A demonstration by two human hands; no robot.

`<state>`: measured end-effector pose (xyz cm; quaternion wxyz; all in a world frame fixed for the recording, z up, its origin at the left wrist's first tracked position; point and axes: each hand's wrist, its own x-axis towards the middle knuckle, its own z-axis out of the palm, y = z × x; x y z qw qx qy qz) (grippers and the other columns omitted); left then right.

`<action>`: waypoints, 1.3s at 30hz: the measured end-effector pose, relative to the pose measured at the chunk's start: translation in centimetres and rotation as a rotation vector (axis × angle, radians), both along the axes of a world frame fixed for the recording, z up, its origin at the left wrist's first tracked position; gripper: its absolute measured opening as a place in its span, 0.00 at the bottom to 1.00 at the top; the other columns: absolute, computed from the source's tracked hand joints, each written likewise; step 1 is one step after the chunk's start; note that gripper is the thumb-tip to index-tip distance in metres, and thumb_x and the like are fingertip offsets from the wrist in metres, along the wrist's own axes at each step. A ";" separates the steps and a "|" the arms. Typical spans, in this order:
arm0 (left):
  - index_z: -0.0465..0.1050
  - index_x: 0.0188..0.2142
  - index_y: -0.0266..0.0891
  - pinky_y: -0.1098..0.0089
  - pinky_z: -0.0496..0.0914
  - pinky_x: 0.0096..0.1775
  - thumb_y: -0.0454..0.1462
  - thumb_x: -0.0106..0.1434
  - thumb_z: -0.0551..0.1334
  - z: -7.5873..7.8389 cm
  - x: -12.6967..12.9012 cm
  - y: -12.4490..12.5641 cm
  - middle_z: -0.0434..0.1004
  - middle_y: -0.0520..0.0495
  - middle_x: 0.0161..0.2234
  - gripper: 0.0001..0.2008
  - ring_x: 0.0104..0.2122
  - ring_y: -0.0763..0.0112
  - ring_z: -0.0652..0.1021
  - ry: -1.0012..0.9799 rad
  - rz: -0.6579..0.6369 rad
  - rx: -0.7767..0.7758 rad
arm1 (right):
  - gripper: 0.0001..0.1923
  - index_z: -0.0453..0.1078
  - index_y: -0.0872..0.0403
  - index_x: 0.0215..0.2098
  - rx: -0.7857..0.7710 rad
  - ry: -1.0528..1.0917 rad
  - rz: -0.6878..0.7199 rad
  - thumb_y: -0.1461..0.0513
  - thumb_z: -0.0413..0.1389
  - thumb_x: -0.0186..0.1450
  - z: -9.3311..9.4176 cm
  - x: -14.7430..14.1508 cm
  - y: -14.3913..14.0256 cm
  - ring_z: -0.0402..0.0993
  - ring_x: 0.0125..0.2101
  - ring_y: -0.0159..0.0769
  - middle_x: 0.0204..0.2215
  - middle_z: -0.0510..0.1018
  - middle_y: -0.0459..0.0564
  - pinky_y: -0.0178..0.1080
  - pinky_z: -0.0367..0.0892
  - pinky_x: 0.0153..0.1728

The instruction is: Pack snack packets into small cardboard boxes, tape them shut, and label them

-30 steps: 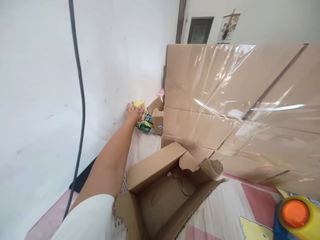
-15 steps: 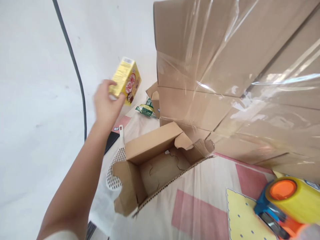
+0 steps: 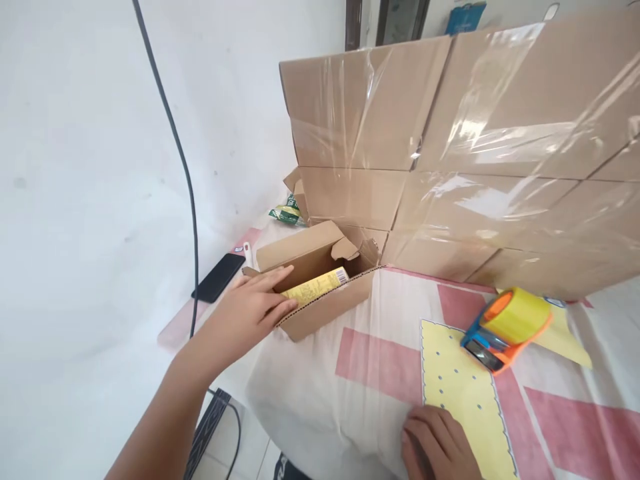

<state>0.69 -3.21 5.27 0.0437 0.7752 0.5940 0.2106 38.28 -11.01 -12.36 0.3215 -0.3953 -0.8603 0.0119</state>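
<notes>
Inside the small open carton (image 3: pixel 320 293), near the left edge of the desk (image 3: pixel 380 360), lies the yellow packet box (image 3: pixel 316 287), flat on its long side with its printed face up and one end pointing toward the rear wall of the carton. My left hand (image 3: pixel 250 310) rests over the carton's near left corner, fingers (image 3: pixel 273 277) spread flat along the flap and rim; I judge that grip to be loose and holding nothing, touching only cardboard, with the fingertips just beside the yellow box. My right hand (image 3: pixel 437 443) lies palm down at the near edge of the desk, on the cloth next to the yellow dotted sheet (image 3: pixel 460 393), its grip likewise slack and holding nothing.

From its look I take the yellow box for a light, thin-walled paperboard pack: stiff enough along its edges, but easy to dent if squeezed across the broad faces. Its print looks glossy, so it may slide a little under dry fingers. I would take it by the 2 long narrow sides, thumb against one and fingers against the other, near the middle.

The carton itself is corrugated, light, and open at the top with ragged torn flaps (image 3: pixel 350 248); it may shift on the cloth if pushed. Beside it to the right sits a tape dispenser (image 3: pixel 507 327), well apart. Behind stands a wall of wrapped cardboard boxes (image 3: pixel 450 153), and a dark phone (image 3: pixel 219 277) lies at the desk's left edge.
</notes>
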 end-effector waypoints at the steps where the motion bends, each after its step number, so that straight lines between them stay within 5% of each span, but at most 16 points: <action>1: 0.84 0.37 0.57 0.46 0.74 0.54 0.48 0.71 0.53 -0.1 0.0 -0.1 0.72 0.57 0.62 0.18 0.59 0.49 0.75 0.030 0.003 0.015 | 0.03 0.71 0.53 0.39 -0.019 0.003 -0.005 0.66 0.57 0.66 0.2 -0.1 -0.2 0.76 0.38 0.39 0.36 0.77 0.52 0.41 0.73 0.38; 4: 0.79 0.52 0.58 0.43 0.63 0.64 0.51 0.73 0.49 -1.4 -0.6 -1.7 0.65 0.54 0.67 0.21 0.67 0.49 0.65 -0.119 0.124 0.186 | 0.03 0.69 0.52 0.38 -0.130 0.035 0.020 0.65 0.54 0.69 1.9 -0.1 -0.4 0.76 0.37 0.37 0.35 0.77 0.50 0.39 0.74 0.36; 7: 0.56 0.70 0.56 0.44 0.62 0.64 0.63 0.67 0.49 -4.4 -1.3 -3.5 0.49 0.45 0.73 0.36 0.70 0.45 0.58 -0.425 0.208 0.344 | 0.06 0.69 0.50 0.40 -0.307 0.077 0.065 0.62 0.51 0.72 5.1 0.3 0.8 0.78 0.37 0.35 0.37 0.78 0.49 0.35 0.76 0.36; 9: 0.36 0.74 0.55 0.45 0.66 0.62 0.68 0.59 0.53 -6.7 -1.0 -4.0 0.41 0.38 0.75 0.51 0.70 0.43 0.58 -0.586 0.167 0.302 | 0.09 0.70 0.49 0.49 -0.351 0.120 0.037 0.59 0.52 0.73 7.5 0.1 3.2 0.79 0.42 0.36 0.43 0.80 0.50 0.36 0.78 0.39; 11: 0.27 0.74 0.55 0.46 0.65 0.63 0.68 0.58 0.56 -8.5 -0.1 -3.9 0.40 0.36 0.75 0.55 0.70 0.45 0.58 -0.656 0.122 0.232 | 0.18 0.66 0.47 0.60 -0.314 0.206 0.007 0.55 0.54 0.73 9.5 -0.8 7.1 0.76 0.53 0.41 0.54 0.77 0.53 0.42 0.76 0.49; 13: 0.33 0.74 0.55 0.47 0.59 0.67 0.65 0.62 0.55 -9.4 1.1 -3.4 0.44 0.39 0.74 0.49 0.71 0.48 0.55 -0.625 0.123 0.216 | 0.31 0.53 0.50 0.71 -0.358 0.319 0.119 0.51 0.52 0.74 10.6 -2.5 11.9 0.69 0.62 0.44 0.63 0.70 0.56 0.49 0.69 0.59; 15: 0.48 0.72 0.53 0.47 0.53 0.69 0.62 0.67 0.53 -9.6 2.1 -2.9 0.52 0.42 0.73 0.40 0.72 0.50 0.52 -0.541 0.151 0.245 | 0.38 0.51 0.52 0.72 -0.486 0.417 0.203 0.44 0.53 0.72 10.8 -4.5 16.4 0.60 0.67 0.47 0.69 0.61 0.56 0.52 0.65 0.62; 18: 0.68 0.61 0.46 0.46 0.52 0.69 0.54 0.71 0.52 -9.4 2.7 -2.3 0.68 0.41 0.64 0.26 0.71 0.52 0.55 -0.436 0.219 0.300 | 0.34 0.62 0.53 0.67 -0.651 0.582 0.352 0.41 0.44 0.74 10.6 -7.4 20.5 0.61 0.66 0.46 0.67 0.64 0.54 0.51 0.61 0.64; 21: 0.75 0.49 0.42 0.49 0.58 0.66 0.47 0.72 0.53 -9.2 2.8 -1.9 0.76 0.41 0.54 0.17 0.67 0.52 0.62 -0.422 0.294 0.359 | 0.34 0.77 0.53 0.52 -0.736 0.733 0.430 0.40 0.40 0.74 10.3 -9.1 21.4 0.70 0.59 0.46 0.56 0.76 0.54 0.51 0.62 0.63; 24: 0.74 0.46 0.41 0.53 0.63 0.62 0.44 0.70 0.56 -9.4 3.0 -1.5 0.77 0.40 0.50 0.13 0.61 0.54 0.69 -0.550 0.372 0.394 | 0.25 0.78 0.53 0.43 -0.686 0.825 0.338 0.43 0.51 0.71 10.1 -9.6 21.2 0.75 0.52 0.49 0.48 0.80 0.54 0.51 0.66 0.59; 26: 0.70 0.54 0.43 0.56 0.66 0.59 0.41 0.67 0.60 -9.6 3.2 -1.1 0.71 0.40 0.57 0.17 0.61 0.56 0.70 -0.717 0.405 0.401 | 0.21 0.74 0.50 0.53 -0.666 0.837 0.297 0.51 0.60 0.65 10.0 -9.6 21.2 0.73 0.55 0.49 0.55 0.75 0.55 0.50 0.68 0.57; 29: 0.56 0.66 0.48 0.59 0.67 0.58 0.37 0.61 0.61 -9.8 3.2 -0.3 0.58 0.40 0.68 0.34 0.64 0.56 0.67 -0.959 0.379 0.329 | 0.44 0.53 0.41 0.70 -0.798 0.853 0.309 0.60 0.61 0.58 9.8 -9.6 21.5 0.61 0.65 0.46 0.68 0.60 0.52 0.49 0.65 0.59; 33: 0.51 0.71 0.51 0.60 0.65 0.61 0.35 0.58 0.57 -9.1 2.6 0.7 0.52 0.47 0.72 0.41 0.69 0.57 0.58 -1.071 0.306 0.116 | 0.51 0.42 0.39 0.74 -0.894 0.879 0.444 0.64 0.55 0.55 9.8 -9.8 21.8 0.53 0.69 0.42 0.72 0.53 0.48 0.46 0.66 0.58; 37: 0.44 0.73 0.54 0.57 0.66 0.60 0.35 0.56 0.57 -8.2 2.0 0.9 0.45 0.50 0.74 0.46 0.66 0.55 0.62 -0.939 0.317 0.100 | 0.46 0.51 0.41 0.71 -0.731 0.830 0.526 0.66 0.53 0.55 9.8 -9.7 21.7 0.67 0.59 0.41 0.59 0.71 0.49 0.43 0.69 0.50; 39: 0.56 0.70 0.52 0.54 0.64 0.61 0.36 0.60 0.56 -7.8 2.2 0.4 0.55 0.49 0.71 0.38 0.63 0.54 0.64 -0.724 0.340 0.157 | 0.34 0.65 0.45 0.63 -0.648 0.737 0.532 0.66 0.52 0.58 9.7 -9.5 21.6 0.69 0.55 0.42 0.49 0.76 0.49 0.45 0.67 0.52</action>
